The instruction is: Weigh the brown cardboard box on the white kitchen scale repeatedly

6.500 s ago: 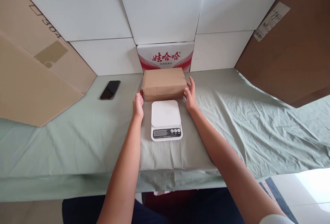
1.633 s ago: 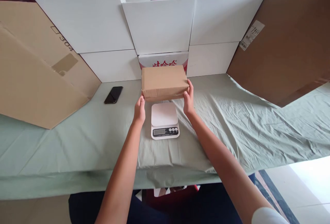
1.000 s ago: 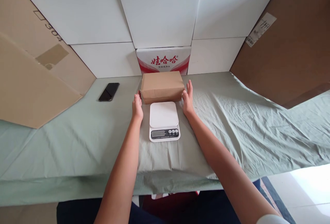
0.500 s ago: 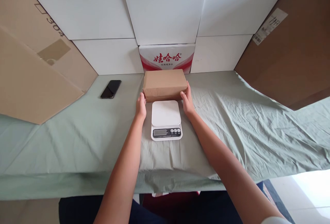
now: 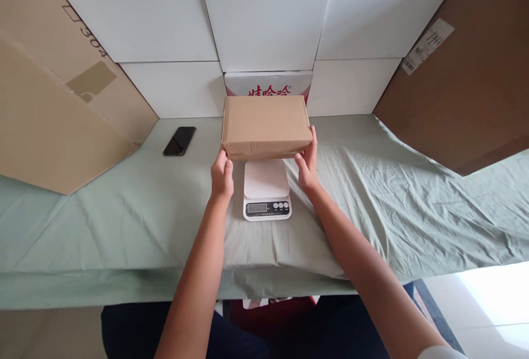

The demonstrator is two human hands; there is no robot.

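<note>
Between my two hands is a closed brown cardboard box [image 5: 266,122], held up off the table behind a white kitchen scale [image 5: 266,180]. My left hand [image 5: 222,174] grips its lower left corner, fingers partly hidden behind and under it. At the lower right corner my right hand [image 5: 308,163] has its fingers along the side and its thumb near the front face. The scale lies flat with its dark display and several round buttons toward me; nothing rests on its white platform. The box's near edge hangs just beyond the platform.
A black smartphone [image 5: 179,141] lies left on the green cloth [image 5: 136,210]. White panels [image 5: 264,17] and a white and red printed carton [image 5: 268,82] stand at the back. Large cardboard sheets flank the table, left [image 5: 49,100] and right [image 5: 463,89].
Both hands have raised the cardboard box off the cloth. It now looks larger and covers more of the printed carton behind. The scale and phone stay in place; the view has shifted slightly.
</note>
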